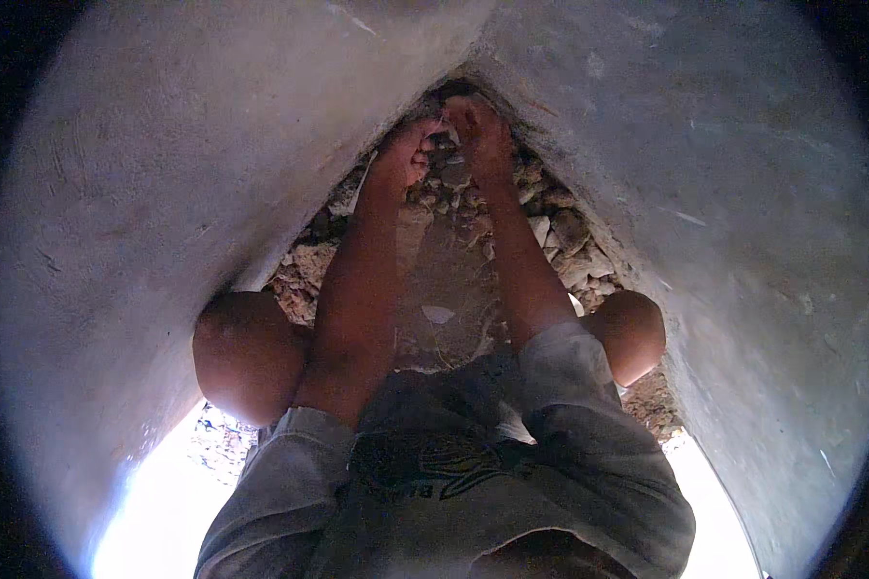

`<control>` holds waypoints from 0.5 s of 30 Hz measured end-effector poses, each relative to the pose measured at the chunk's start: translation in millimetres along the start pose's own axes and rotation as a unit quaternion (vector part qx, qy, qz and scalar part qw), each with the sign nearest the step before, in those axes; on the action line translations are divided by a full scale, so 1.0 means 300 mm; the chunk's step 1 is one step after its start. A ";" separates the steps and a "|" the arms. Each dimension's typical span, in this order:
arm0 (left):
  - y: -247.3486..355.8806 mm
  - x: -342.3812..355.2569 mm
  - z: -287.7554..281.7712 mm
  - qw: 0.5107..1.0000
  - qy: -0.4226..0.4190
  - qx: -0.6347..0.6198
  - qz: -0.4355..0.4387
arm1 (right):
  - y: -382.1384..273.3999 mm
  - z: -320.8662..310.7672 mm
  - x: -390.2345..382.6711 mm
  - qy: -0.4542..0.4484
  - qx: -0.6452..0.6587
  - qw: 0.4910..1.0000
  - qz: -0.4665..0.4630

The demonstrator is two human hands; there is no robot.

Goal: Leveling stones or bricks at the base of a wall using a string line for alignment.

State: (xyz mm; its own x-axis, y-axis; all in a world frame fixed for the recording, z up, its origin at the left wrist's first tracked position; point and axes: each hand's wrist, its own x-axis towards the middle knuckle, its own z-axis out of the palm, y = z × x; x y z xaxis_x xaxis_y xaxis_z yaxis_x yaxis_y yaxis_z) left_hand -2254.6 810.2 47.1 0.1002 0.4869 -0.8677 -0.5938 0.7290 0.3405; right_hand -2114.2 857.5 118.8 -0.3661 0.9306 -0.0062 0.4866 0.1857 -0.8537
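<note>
Both my arms stretch forward into a narrow corner where two walls meet. My left hand (405,151) is by the left wall, low over the stony ground, its fingers curled in; whatever they hold is hidden. Close beside it on the right, my right hand (481,137) reaches deepest into the corner with its fingers bent downward. A small pale piece (450,133) shows between the two hands, at the right hand's fingers; its kind is too dim to tell. Under and around the hands lie loose stones (454,174) and dirt.
Smooth grey walls (164,174) (724,212) rise close on both sides. My bent knees (251,352) (630,333) are near them. Broken rubble (570,236) lines the wall bases, and a flat pale chip (438,315) lies on the dirt between my arms. Bright light enters behind me.
</note>
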 end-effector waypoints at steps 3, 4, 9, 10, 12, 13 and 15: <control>-0.009 -0.026 0.021 0.999 -0.038 0.002 0.013 | 0.061 0.020 0.048 -0.009 0.062 0.995 -0.071; -0.019 -0.036 0.058 0.999 -0.024 -0.001 0.030 | 0.105 0.018 0.063 -0.014 0.064 0.994 -0.090; -0.056 -0.058 0.012 0.995 0.068 0.057 0.046 | 0.097 0.102 0.064 -0.120 0.208 0.968 0.071; -0.069 -0.050 -0.037 0.996 0.045 0.035 0.067 | 0.082 0.132 0.061 -0.141 0.294 0.937 0.128; -0.071 -0.021 -0.006 0.996 0.000 0.019 0.087 | 0.203 0.148 0.098 -0.130 0.357 0.924 0.049; -0.061 -0.031 0.035 0.992 -0.020 0.049 0.114 | 0.250 0.127 0.121 -0.118 0.422 0.898 -0.035; -0.072 -0.089 0.026 0.988 -0.019 0.071 0.133 | 0.254 0.151 0.104 -0.130 0.388 0.912 -0.020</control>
State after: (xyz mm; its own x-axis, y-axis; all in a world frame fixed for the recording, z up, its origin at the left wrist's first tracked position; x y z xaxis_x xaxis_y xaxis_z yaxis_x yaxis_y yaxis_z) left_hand -2238.2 785.2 65.5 -0.0122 0.6864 -0.7271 -0.4863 0.6313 0.6041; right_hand -2124.4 886.5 30.1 -0.5962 0.8029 -0.0033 -0.2032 -0.1549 -0.9668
